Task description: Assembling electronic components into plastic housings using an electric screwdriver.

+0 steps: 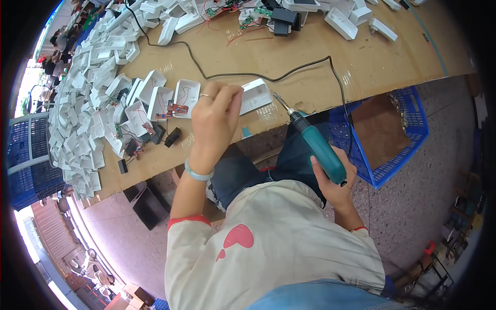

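My right hand [338, 178] is wrapped round a teal electric screwdriver [321, 150], whose metal bit points up and left toward the table. The tip is beside a white plastic housing [256, 96] that lies open side up near the table's front edge. Just left of that housing, my left hand [216, 106] is raised with its fingers curled together; whatever they may pinch is hidden. Behind that hand sits another white housing [186, 93], with a small red circuit board [179, 108] and thin wires at it.
Heaps of white housings [93, 88] cover the table's left side. Green circuit boards and black blocks [284, 21] lie at the back. A black cord [248, 75] crosses the cardboard-covered table [294, 49]. A blue crate [381, 175] stands on the floor at right.
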A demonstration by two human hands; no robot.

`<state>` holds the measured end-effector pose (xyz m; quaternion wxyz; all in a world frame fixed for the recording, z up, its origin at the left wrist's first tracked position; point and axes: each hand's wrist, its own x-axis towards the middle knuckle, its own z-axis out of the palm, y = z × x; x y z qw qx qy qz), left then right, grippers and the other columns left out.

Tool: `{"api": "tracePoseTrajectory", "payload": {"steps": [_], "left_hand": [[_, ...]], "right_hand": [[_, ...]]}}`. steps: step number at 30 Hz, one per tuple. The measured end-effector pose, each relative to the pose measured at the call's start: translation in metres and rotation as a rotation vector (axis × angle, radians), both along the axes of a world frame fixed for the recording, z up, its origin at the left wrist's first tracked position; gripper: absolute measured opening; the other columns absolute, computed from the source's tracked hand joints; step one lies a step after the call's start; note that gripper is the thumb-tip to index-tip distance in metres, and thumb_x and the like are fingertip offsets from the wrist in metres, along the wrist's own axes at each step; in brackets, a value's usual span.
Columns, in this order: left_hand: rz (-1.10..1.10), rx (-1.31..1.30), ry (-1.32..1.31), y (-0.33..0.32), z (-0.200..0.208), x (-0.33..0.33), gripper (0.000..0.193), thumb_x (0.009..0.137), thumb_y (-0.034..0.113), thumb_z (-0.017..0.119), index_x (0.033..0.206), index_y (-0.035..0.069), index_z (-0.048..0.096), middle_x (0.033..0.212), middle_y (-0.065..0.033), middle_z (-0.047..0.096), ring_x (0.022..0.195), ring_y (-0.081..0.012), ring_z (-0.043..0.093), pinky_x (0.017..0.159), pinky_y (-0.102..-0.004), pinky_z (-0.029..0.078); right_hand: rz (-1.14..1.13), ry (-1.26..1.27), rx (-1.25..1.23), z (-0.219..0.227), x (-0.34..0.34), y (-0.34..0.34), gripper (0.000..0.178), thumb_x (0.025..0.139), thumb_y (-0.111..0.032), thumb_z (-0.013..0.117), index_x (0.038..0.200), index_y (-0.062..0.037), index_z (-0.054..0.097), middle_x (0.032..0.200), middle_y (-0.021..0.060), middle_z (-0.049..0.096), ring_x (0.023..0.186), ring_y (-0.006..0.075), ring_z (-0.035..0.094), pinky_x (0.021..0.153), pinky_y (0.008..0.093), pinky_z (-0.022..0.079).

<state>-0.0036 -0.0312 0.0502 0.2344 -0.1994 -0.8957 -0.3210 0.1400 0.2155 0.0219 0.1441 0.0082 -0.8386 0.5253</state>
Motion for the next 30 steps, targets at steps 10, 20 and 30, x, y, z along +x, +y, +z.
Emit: {"api": "tracePoseTrajectory", "payload": {"steps": [10,20,30], "left_hand": [[0.184,-0.283,0.23,0.022,-0.04,0.007,0.012,0.079,0.008,0.073,0.091,0.009,0.07,0.116,-0.0068,0.065,0.115,-0.0304,0.058,0.094,-0.0472,0.039],[0.183,-0.415,0.175,0.019,-0.05,0.007,0.014,0.083,0.011,0.077,0.095,0.013,0.071,0.115,0.0013,0.068,0.117,-0.0248,0.061,0.097,-0.0459,0.035],[0.174,-0.417,0.17,0.018,-0.05,0.006,0.016,0.082,0.011,0.077,0.097,0.013,0.072,0.116,0.0016,0.068,0.115,-0.0232,0.062,0.097,-0.0455,0.035]], "right_hand": [[0.12,0.021,0.049,-0.003,-0.013,-0.009,0.04,0.08,0.005,0.077,0.118,0.0017,0.067,0.097,0.0149,0.072,0.082,0.023,0.073,0.074,0.0299,0.055],[0.185,0.018,0.133,-0.006,-0.022,-0.011,0.051,0.075,0.006,0.071,0.125,0.0009,0.064,0.102,0.0172,0.071,0.086,0.0302,0.072,0.077,0.0344,0.055],[0.21,0.007,0.144,-0.01,-0.026,-0.009,0.053,0.072,0.006,0.069,0.125,0.0013,0.063,0.106,0.0175,0.071,0.088,0.0331,0.071,0.078,0.0349,0.055]]}}
